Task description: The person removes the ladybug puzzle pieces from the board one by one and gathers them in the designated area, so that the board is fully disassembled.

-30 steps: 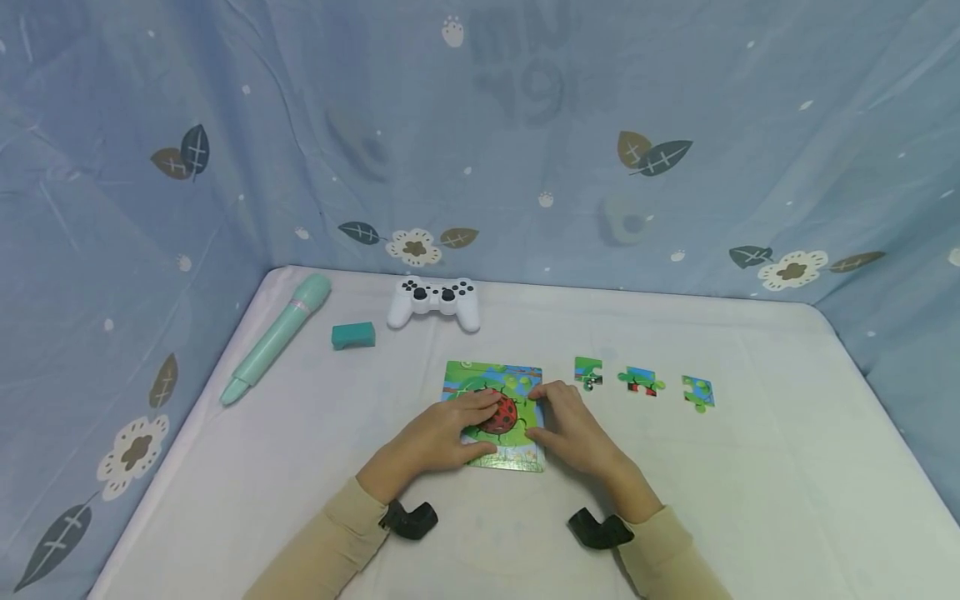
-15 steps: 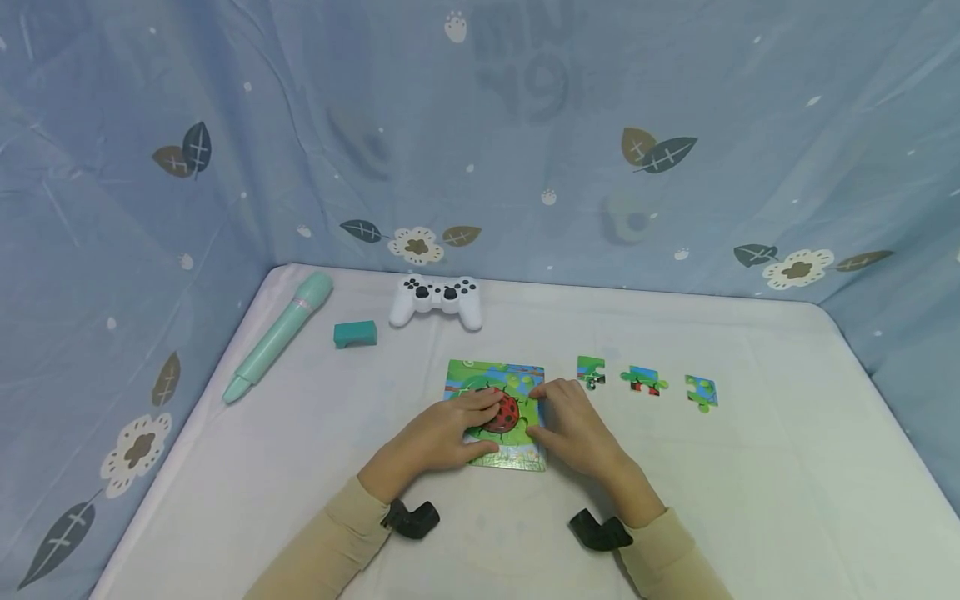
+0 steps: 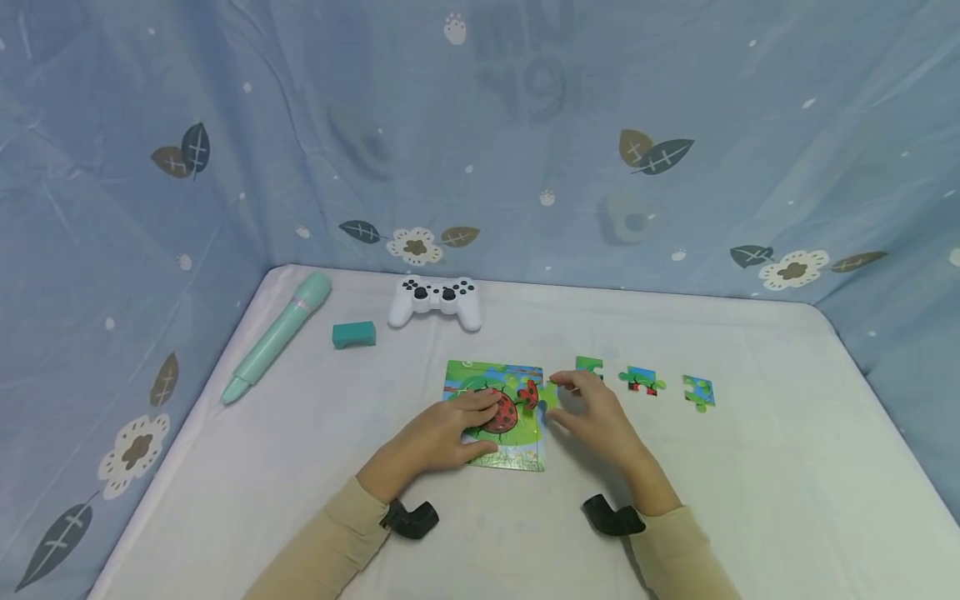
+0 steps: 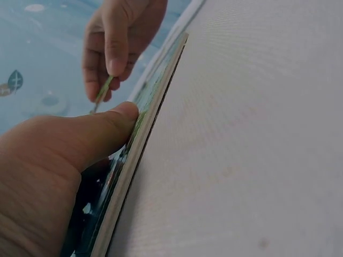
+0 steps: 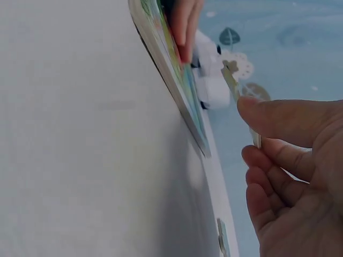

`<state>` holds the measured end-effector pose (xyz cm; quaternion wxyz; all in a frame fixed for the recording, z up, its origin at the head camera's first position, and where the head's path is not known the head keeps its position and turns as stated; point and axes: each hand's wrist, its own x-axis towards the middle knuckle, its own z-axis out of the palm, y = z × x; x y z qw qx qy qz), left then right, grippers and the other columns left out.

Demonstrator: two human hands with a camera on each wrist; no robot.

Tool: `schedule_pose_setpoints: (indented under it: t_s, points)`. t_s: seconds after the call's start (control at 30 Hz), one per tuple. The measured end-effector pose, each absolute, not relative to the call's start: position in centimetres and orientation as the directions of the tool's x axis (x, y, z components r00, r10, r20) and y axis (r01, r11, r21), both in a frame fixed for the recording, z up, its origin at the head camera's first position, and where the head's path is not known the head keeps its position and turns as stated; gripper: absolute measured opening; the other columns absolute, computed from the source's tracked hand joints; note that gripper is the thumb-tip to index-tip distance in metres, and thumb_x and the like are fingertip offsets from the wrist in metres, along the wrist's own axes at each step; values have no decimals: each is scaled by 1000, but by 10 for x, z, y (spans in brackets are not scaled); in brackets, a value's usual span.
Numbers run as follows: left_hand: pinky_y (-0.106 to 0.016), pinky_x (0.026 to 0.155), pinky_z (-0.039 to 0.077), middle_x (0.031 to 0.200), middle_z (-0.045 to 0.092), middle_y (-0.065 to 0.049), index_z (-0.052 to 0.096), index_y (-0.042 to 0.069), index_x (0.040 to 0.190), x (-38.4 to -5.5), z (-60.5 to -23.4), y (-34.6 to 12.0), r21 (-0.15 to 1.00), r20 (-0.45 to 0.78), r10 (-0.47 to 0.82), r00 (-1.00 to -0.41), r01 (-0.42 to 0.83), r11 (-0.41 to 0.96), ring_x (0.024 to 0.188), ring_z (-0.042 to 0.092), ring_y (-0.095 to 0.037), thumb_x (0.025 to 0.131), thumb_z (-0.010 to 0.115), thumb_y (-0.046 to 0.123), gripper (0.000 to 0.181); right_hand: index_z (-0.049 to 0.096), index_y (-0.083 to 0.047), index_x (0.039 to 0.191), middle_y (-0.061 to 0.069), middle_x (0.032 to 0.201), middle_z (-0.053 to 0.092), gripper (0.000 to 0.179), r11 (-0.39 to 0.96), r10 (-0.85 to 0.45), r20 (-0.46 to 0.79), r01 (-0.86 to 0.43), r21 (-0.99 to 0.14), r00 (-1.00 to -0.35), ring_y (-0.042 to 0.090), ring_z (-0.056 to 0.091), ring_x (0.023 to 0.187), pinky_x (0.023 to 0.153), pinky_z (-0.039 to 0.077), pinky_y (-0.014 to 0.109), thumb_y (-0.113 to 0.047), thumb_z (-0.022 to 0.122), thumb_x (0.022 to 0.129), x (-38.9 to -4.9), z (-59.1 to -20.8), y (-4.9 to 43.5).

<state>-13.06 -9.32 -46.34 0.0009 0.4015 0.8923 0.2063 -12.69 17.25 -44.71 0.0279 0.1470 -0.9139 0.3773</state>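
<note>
A ladybug jigsaw puzzle lies on the white table, its picture mostly green with a red ladybug. My left hand rests on its left part, fingers extended over the ladybug and thumb along the near side; the left wrist view shows that thumb pressing close to the board's edge. At the right edge my right hand pinches a puzzle piece between thumb and fingers. This piece is tilted up over the board, red on one side and green on the other.
Several things lie farther off: a white game controller, a teal block and a mint-green microphone-shaped tube. Right of the board lie three loose pieces: one partly behind the right hand, a middle one and a far one.
My right hand has lifted a puzzle piece from the board's right side and moved slightly right with it. The left hand has stayed in place on the puzzle.
</note>
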Motion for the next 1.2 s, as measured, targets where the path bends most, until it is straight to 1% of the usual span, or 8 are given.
schedule_pose_setpoints:
  t_s: [0.23,0.33,0.53,0.73,0.83,0.97,1.03,1.2]
  points:
    - [-37,110,40,144,47,-4,55,5,132,-131,-466,-95,394,163,719,-676,713,580,134,43,-25,87,65,44,60,57,-4,124,13,122,59,48,621,-268,179,-312,-719,-947,31,56,111,94,50,48,-7,75,80,-124,-439,192]
    - [-36,110,40,144,48,-4,56,5,132,-131,-469,-94,391,168,720,-673,716,578,134,43,-24,87,65,44,60,56,-3,125,13,123,59,47,629,-261,194,-319,-709,-946,30,56,111,94,50,41,-7,73,82,-120,-438,212]
    - [-37,108,42,143,48,-5,56,5,131,-131,-469,-94,375,184,719,-670,725,578,133,45,-25,87,66,43,60,56,-5,127,11,123,59,46,684,-195,193,-275,-676,-962,0,49,109,89,41,8,-12,71,85,-103,-431,263]
    - [-37,109,41,144,48,-5,56,5,132,-131,-467,-94,377,178,713,-678,717,587,133,44,-24,86,67,43,60,55,-6,129,1,122,55,48,742,-134,177,-217,-634,-975,-20,38,102,82,36,4,-14,71,85,-83,-429,309]
    - [-37,109,41,143,48,-5,56,5,132,-131,-466,-93,382,176,714,-677,716,585,133,44,-24,86,67,42,60,53,-5,130,-10,122,51,49,752,-95,144,-166,-638,-985,-22,36,101,80,32,-2,-16,70,86,-75,-434,329]
    - [-37,110,40,143,48,-5,56,5,132,-131,-467,-93,383,174,716,-676,716,584,134,44,-23,86,66,42,59,51,-4,132,-9,125,52,51,763,-40,96,-93,-640,-995,-26,33,100,78,31,-7,-21,69,87,-66,-443,348]
    - [-37,110,40,144,48,-5,56,6,132,-131,-466,-94,381,175,716,-676,717,583,134,44,-23,87,66,43,59,50,-3,133,-7,128,52,52,764,-20,67,-58,-643,-998,-28,31,100,75,34,-5,-23,69,88,-63,-447,355]
    - [-37,110,40,144,47,-4,56,6,132,-131,-466,-94,388,176,710,-682,711,586,134,44,-24,87,65,44,60,49,2,132,-21,122,46,52,734,-24,50,-52,-677,-998,-30,32,100,75,37,-5,-20,68,88,-62,-456,363]
